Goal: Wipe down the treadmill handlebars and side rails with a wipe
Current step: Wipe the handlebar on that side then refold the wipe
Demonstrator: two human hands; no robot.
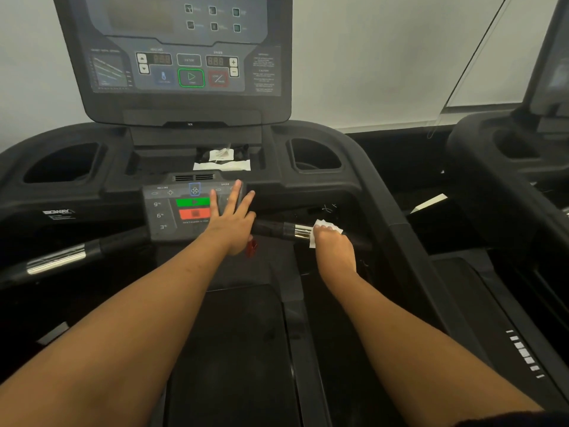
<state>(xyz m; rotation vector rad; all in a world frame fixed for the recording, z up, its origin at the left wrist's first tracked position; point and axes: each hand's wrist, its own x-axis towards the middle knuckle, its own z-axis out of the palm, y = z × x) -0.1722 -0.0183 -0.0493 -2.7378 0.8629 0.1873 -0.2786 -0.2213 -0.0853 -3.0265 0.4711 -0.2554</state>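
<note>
We find the wipe (324, 230) wrapped on the right handlebar (274, 229), just beside its chrome sensor (300, 232), with the right hand (334, 251) curled round both. The left hand (232, 221) lies flat, fingers straight and spread, on the control panel (167, 215). A red clip (252, 248) shows just below it. White packets (221, 160) sit behind the panel.

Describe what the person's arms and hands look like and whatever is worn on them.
Both arms are bare, with no sleeves over the forearms. The left hand and right hand wear no gloves; no watch, bracelet or ring shows. A dark strip at the bottom right corner may be clothing, too little to tell.
</note>
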